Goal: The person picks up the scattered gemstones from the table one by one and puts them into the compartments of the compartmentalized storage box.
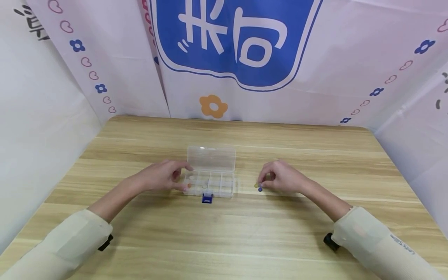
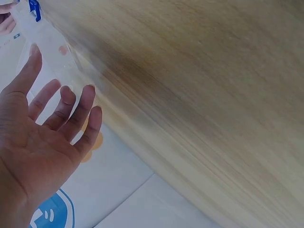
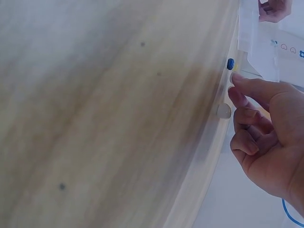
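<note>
A clear plastic compartment case (image 1: 220, 193) stands with its lid (image 1: 211, 158) raised and a blue latch (image 1: 207, 198) at its front. My left hand (image 1: 163, 175) spans the case's left end, thumb at the near corner and a finger by the lid hinge; its fingers look loose in the left wrist view. An orange bead (image 1: 189, 186) sits in a left compartment. Right of the case, my right hand (image 1: 281, 177) has thumb and index finger lowered by a blue bead (image 3: 230, 63) and a yellow bead (image 1: 256, 186). I cannot tell whether they pinch something. A whitish round bead (image 3: 223, 111) shows beside the curled fingers.
The wood-grain table (image 1: 217, 237) extends around the case. A white printed cloth (image 1: 308, 105) hangs behind its back edge, with more white cloth at both sides. Dark straps (image 1: 330, 242) show at the sleeves.
</note>
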The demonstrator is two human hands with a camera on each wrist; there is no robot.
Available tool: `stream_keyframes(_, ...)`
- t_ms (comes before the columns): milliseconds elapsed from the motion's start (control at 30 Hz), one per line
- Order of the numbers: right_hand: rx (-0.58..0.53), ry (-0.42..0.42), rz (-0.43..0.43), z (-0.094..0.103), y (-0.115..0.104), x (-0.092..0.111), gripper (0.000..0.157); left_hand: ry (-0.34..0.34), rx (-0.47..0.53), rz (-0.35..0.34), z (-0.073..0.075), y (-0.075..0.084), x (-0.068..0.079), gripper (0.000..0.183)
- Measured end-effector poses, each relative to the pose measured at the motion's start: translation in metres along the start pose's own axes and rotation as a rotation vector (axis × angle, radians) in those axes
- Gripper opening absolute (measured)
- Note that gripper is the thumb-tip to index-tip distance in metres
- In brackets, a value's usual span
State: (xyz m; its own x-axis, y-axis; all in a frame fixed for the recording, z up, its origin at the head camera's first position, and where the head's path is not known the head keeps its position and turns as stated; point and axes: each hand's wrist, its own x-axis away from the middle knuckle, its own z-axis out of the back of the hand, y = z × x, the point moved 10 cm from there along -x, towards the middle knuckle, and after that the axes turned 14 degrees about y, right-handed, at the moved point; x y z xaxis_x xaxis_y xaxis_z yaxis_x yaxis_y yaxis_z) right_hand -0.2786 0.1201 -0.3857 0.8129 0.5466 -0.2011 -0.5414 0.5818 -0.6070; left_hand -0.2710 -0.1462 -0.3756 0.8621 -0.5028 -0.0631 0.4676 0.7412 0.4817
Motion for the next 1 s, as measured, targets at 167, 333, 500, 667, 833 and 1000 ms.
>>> stream_keyframes(167,-0.01,0.025,-0.019,0.003,0.001,-0.001,0.006,0.005,-0.004,0.005,0.001,0.0,0.001,0.054)
stream_keyframes(333,-0.036,0.057,-0.039,0.005,0.002,-0.005,0.007,0.012,-0.004,-0.01,0.001,0.002,0.001,0.055)
stream_keyframes(500,-0.071,0.099,-0.051,0.008,-0.001,-0.011,0.007,0.016,0.009,-0.008,0.001,0.002,0.001,0.056)
stream_keyframes(667,-0.114,0.128,-0.084,0.011,-0.006,-0.017,0.006,0.014,0.019,0.008,-0.001,0.0,0.001,0.056)
stream_keyframes(833,-0.148,0.146,-0.084,0.011,-0.013,-0.021,0.003,0.017,0.012,0.015,-0.001,-0.001,0.0,0.055)
stream_keyframes(1000,-0.181,0.151,-0.093,0.008,-0.017,-0.026,0.003,0.017,0.008,0.021,-0.002,-0.002,0.0,0.055)
